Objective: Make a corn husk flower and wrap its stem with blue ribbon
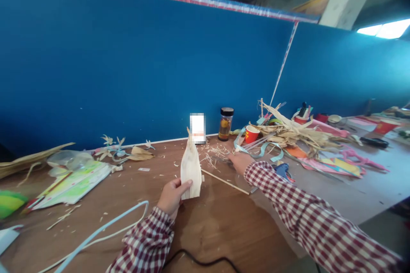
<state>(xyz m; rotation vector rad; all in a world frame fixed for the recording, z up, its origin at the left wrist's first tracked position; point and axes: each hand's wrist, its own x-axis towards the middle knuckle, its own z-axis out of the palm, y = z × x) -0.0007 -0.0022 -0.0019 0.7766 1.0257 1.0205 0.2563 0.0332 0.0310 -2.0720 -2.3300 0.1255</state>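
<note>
My left hand (174, 196) grips a pale dried corn husk (191, 170) near its flat, cut lower edge, thumb on the front. The husk stands upright and narrows to a browner tip at the top. My right hand (241, 162) reaches low over the table by a scatter of thin pale shreds (214, 152). Its fingers point left and are mostly hidden by the hand itself, so their grip is unclear. Between the hands lies a thin wooden stick (226, 181). A blue tool (282, 170), perhaps a glue gun, lies partly behind the right sleeve.
Toward the back stand a dark-lidded jar (226, 124) and a red paper cup (252, 134). A heap of dried husks (288, 133) and coloured paper (336, 166) spreads rightward. At left are a painted sheet (75, 181) and a white cable (109, 222). A blue partition (144, 59) rises behind.
</note>
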